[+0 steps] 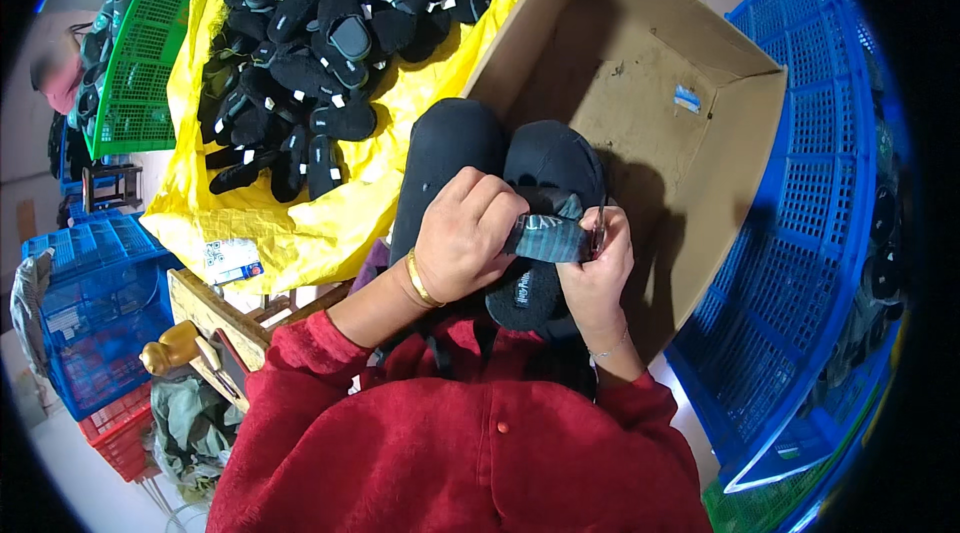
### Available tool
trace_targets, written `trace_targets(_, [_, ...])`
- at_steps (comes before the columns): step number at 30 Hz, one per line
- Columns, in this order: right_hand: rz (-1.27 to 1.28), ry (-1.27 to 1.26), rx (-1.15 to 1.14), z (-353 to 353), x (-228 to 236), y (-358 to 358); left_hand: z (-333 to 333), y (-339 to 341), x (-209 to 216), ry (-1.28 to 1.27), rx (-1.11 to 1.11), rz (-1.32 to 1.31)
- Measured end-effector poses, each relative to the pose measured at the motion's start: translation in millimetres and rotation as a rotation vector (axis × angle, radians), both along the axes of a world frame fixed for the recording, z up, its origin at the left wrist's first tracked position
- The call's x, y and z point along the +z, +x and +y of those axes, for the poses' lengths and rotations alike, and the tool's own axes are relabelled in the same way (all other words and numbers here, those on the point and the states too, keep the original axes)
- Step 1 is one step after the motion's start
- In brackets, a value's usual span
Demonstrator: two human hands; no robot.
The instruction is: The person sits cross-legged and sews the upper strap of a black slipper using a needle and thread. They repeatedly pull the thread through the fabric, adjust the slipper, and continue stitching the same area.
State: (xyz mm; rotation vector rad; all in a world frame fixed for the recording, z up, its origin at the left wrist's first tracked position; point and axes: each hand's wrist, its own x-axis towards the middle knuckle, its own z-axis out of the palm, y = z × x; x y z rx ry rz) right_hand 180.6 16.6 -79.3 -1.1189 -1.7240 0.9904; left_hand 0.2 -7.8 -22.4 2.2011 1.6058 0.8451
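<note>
On my lap is a dark slipper (517,301) with a black fuzzy footbed and a green-and-dark striped upper strap (548,239). My left hand (470,233) is closed on the left side of the strap, its fingers bent over the edge. At the strap's right end, my right hand (602,268) is also closed, thumb and fingers pinching the edge. A thin dark curved piece (600,223) shows between the right fingers; its kind cannot be made out. The slipper's underside is hidden.
A yellow sack (400,123) heaped with black slippers (330,43) lies ahead left. An open cardboard box (735,183) stands ahead right, beside blue crates (770,323). To my left are a wooden stool (205,318), a yellow-handled tool (170,348) and a blue crate (95,283).
</note>
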Motion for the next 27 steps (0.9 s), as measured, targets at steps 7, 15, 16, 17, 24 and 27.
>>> trace_targets(7, [0.057, -0.072, 0.000, -9, 22, -23, 42, 4, -16, 0.185, 0.283, 0.114])
trace_targets(15, [0.431, -0.462, 0.147, -40, 39, 20, 27, -14, -4, 0.074, 0.003, 0.005])
trace_targets(16, [0.635, -0.602, -0.012, -29, 38, 24, 18, -11, 2, 0.058, -0.055, 0.010])
trace_targets(17, [0.420, -0.479, -0.042, -11, 42, 26, 7, -8, 1, 0.080, -0.044, -0.005])
trace_targets(24, [0.109, -0.427, 0.150, 0, 32, 12, -8, 26, -9, 0.210, 0.048, 0.032])
trace_targets(27, [0.129, -0.467, 0.088, -5, 23, 14, -12, 27, -7, 0.158, 0.029, 0.004])
